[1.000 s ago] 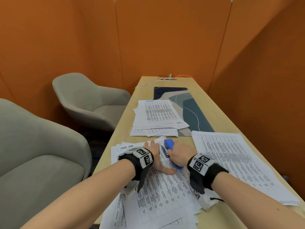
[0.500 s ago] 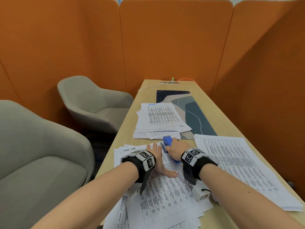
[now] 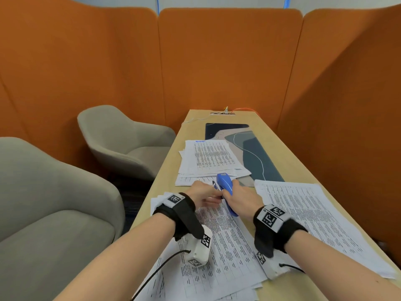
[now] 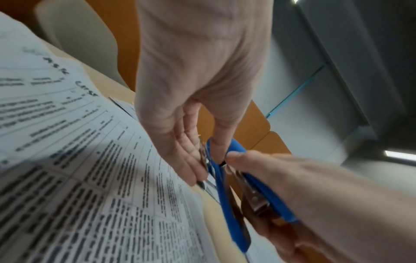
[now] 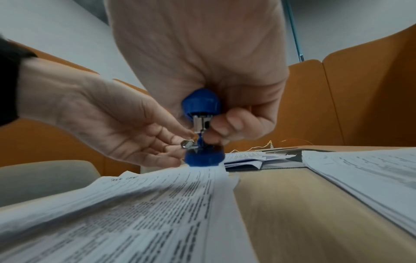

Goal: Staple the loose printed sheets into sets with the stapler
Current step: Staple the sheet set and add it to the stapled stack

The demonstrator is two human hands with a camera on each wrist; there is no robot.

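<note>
While one blue stapler (image 3: 225,187) is clenched in the right hand (image 3: 243,198) at the far edge of the nearest pile (image 3: 225,242), its metal front is pinched by the left hand (image 3: 204,192). Three printed-sheet piles are counted; the right pile (image 3: 303,218) lies apart, and one desk mat (image 3: 256,153) is overlapped by the far pile (image 3: 210,157). The wooden table (image 3: 282,144) is flanked by two armchairs (image 3: 130,144) and orange partitions (image 3: 227,61).

Head cam high, fwd-down, wrist cams low, close, sharing stapler (image 3: 224,183)
</note>
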